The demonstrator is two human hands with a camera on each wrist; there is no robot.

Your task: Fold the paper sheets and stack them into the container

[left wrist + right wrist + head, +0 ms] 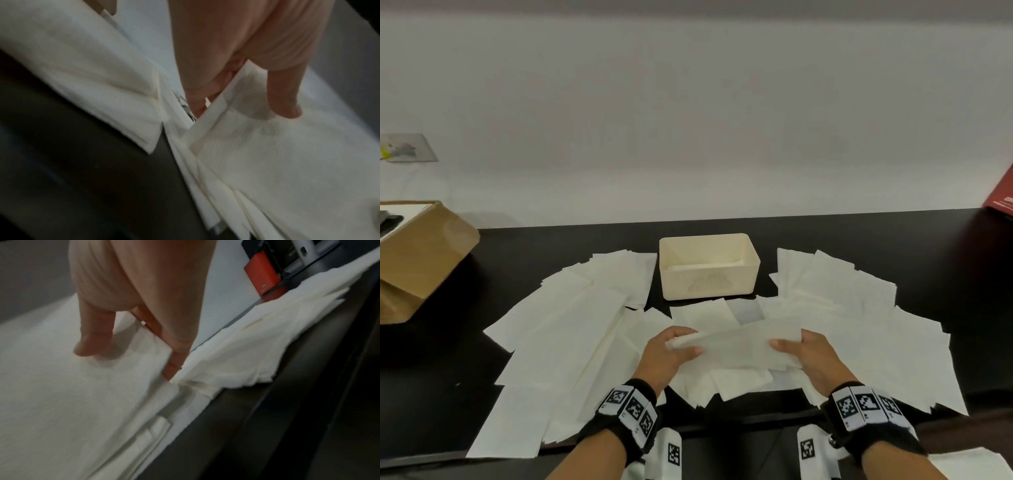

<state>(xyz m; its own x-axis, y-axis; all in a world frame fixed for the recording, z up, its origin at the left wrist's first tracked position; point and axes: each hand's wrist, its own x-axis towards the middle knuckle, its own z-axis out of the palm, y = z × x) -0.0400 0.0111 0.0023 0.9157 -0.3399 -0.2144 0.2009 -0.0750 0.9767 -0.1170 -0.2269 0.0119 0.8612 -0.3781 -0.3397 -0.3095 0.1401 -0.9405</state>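
Observation:
A white paper sheet (736, 346) is held between both hands just above the pile, in front of the container. My left hand (671, 349) pinches its left end, thumb on top and fingers underneath (265, 100). My right hand (801, 349) pinches its right end the same way (131, 344). The cream rectangular container (709, 270) stands open at the table's middle, beyond the hands, with a pale layer on its floor. Several loose white sheets (571, 329) lie spread over the black table (465, 394) on both sides.
A brown cardboard box (417, 253) sits at the left edge of the table. A red box (1001, 195) lies at the far right corner, seen also in the right wrist view as a red box (261, 277). A white wall rises behind the table.

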